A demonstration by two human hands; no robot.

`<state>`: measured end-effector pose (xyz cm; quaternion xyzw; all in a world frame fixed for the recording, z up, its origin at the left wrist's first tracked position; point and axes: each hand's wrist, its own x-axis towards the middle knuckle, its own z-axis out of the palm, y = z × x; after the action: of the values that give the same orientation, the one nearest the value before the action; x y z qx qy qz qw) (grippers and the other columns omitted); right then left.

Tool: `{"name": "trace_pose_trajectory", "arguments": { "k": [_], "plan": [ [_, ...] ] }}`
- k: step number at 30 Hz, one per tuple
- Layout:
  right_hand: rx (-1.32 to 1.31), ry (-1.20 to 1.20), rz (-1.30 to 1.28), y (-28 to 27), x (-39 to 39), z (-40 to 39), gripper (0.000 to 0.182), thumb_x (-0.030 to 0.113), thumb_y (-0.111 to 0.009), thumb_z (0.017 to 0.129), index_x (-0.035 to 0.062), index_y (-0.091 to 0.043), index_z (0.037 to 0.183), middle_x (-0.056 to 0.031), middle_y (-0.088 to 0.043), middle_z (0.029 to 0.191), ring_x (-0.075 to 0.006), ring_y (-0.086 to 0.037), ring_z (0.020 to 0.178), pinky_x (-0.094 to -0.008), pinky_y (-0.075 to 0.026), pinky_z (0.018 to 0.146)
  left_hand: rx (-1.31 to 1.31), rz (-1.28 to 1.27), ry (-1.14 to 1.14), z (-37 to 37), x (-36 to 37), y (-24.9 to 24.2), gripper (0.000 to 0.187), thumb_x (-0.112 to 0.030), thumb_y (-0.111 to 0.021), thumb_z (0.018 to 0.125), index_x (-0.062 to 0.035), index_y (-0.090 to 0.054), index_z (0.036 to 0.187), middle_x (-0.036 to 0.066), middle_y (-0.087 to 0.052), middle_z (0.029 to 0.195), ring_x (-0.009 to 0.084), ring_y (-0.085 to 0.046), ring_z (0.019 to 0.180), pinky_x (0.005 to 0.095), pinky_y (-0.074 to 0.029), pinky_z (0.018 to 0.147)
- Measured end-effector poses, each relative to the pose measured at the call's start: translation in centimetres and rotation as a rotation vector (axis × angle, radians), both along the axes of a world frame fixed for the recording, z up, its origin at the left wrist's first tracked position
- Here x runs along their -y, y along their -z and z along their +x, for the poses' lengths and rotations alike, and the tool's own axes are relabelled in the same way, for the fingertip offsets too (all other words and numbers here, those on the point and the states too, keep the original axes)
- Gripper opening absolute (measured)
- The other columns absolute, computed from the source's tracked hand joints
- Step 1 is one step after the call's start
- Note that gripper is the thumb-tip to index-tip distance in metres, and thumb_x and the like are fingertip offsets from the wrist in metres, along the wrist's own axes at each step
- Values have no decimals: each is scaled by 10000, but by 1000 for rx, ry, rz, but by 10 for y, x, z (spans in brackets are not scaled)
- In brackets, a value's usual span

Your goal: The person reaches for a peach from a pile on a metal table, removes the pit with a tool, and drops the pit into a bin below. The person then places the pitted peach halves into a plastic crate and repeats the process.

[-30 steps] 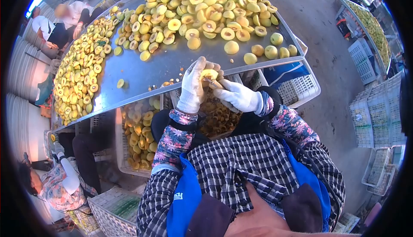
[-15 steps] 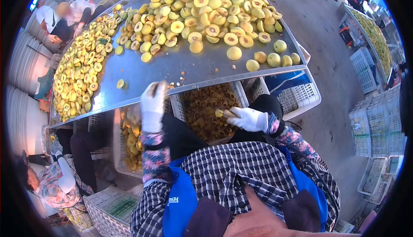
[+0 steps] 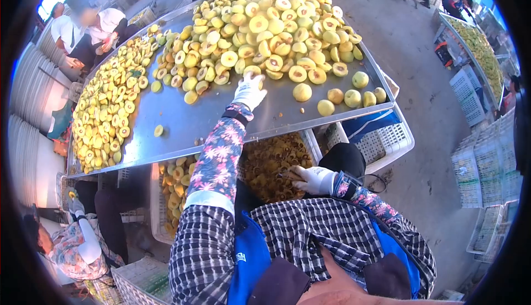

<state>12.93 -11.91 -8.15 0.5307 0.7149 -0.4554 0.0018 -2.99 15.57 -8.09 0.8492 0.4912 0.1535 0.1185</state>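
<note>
White-gloved left hand [image 3: 250,91] at halved fruit [image 3: 274,63], hold unclear; right hand [image 3: 314,180] closed around a tool [image 3: 286,174].

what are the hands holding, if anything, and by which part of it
It cannot be told: the left hand is at the fruit halves, its grip unclear; the right hand is curled, anything in it too indistinct to name.

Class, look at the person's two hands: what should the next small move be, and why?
Probably the left hand should close on the fruit at its fingertips and draw it toward the right hand. The left arm is stretched out to the near edge of the pile, while the right hand is low, by the crate of fruit scraps.
</note>
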Motion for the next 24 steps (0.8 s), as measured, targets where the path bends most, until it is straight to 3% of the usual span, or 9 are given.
{"name": "trace_pose_trajectory", "arguments": {
  "k": [4, 6, 8, 11, 16, 18, 19, 24],
  "plan": [
    [-48, 62, 19, -8, 8, 7, 539, 352, -496, 928, 17, -368, 1330, -267, -609, 1093, -399, -583, 1038, -439, -456, 890, 103, -94, -41, -2, -7, 11, 453, -202, -687, 753, -135, -572, 1186, 188, -536, 1213, 347, -563, 1078, 449, -453, 945],
    [-138, 122, 123, -2, 10, 9, 485, 338, -516, 925, 16, -416, 1275, -276, -626, 1004, -408, -600, 988, -451, -472, 851, 747, -585, -21, -14, -37, 55, 299, -231, -608, 879, -87, -588, 1140, 89, -673, 890, 212, -649, 702, 285, -523, 611],
    [-214, 183, 174, -24, 2, 8, 439, 335, -529, 919, 24, -453, 1219, -264, -637, 926, -408, -620, 923, -453, -490, 797, 1269, -1041, -276, -17, 33, -40, 333, -359, -477, 954, -107, -589, 1142, 67, -676, 888, 152, -597, 584, 241, -449, 476],
    [-379, 304, 424, -37, -17, 0, 342, 255, -552, 913, 22, -476, 1151, -245, -626, 824, -398, -635, 809, -428, -501, 691, 1399, -1074, -227, -36, 78, -69, 466, -477, -372, 963, -102, -583, 1143, 83, -673, 898, 151, -578, 566, 246, -406, 437],
    [-467, 383, 785, -73, -46, -29, 284, 214, -574, 909, 27, -467, 1093, -226, -606, 756, -401, -623, 720, -437, -488, 620, 1528, -1011, -38, -36, 134, -73, 535, -538, -341, 963, -95, -572, 1155, 107, -667, 924, 165, -615, 636, 245, -410, 459],
    [-365, 393, 919, -78, -48, -39, 276, 217, -589, 902, 34, -466, 1068, -208, -602, 734, -389, -624, 697, -432, -490, 597, 1629, -981, -108, -29, 149, -79, 583, -578, -333, 957, -81, -570, 1148, 121, -656, 950, 183, -631, 742, 263, -462, 537],
    [-324, 415, 941, -77, -48, -44, 264, 220, -603, 895, 43, -465, 1033, -197, -601, 713, -378, -625, 672, -431, -489, 568, 1667, -943, -88, -25, 155, -79, 610, -590, -352, 951, -49, -563, 1140, 138, -642, 976, 210, -628, 866, 300, -508, 671],
    [-270, 426, 973, -67, -41, -49, 257, 207, -602, 896, 28, -449, 999, -201, -595, 676, -384, -616, 627, -431, -481, 528, 1692, -726, -86, -13, 164, -69, 606, -561, -380, 958, -6, -551, 1132, 148, -630, 990, 214, -604, 941, 320, -498, 817]
  ]
}}
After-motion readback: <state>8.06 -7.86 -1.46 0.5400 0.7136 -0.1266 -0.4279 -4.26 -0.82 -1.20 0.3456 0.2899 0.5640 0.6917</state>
